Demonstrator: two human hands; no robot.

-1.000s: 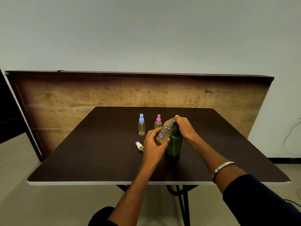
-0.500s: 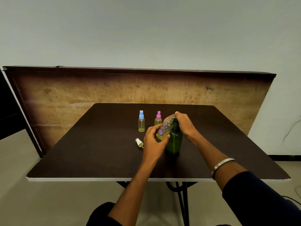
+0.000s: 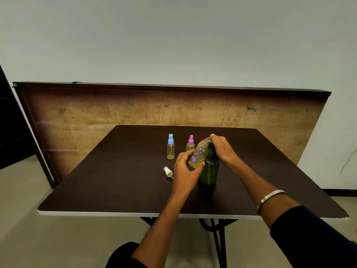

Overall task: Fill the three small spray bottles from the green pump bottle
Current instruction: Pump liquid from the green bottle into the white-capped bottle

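The green pump bottle [image 3: 209, 172] stands upright near the middle of the dark table [image 3: 116, 180]. My right hand [image 3: 222, 149] lies over its pump head, fingers curled round the top. My left hand [image 3: 184, 169] grips a small clear spray bottle with purple flowers [image 3: 199, 155], uncapped and tilted, its mouth up at the pump spout; yellow liquid sits in its bottom. That bottle's white spray cap [image 3: 168, 171] lies on the table to the left. Behind stand a blue-capped spray bottle [image 3: 170, 147] and a pink-capped spray bottle [image 3: 190, 144], both upright with yellowish liquid.
A large wooden board [image 3: 96, 117] leans against the wall behind the table. The table's white front edge [image 3: 96, 213] runs below my forearms, with black legs [image 3: 218, 240] under it. A dark doorway [image 3: 11, 132] is at the far left.
The hands and the bottles keep the same pose; only the camera view has shifted slightly.
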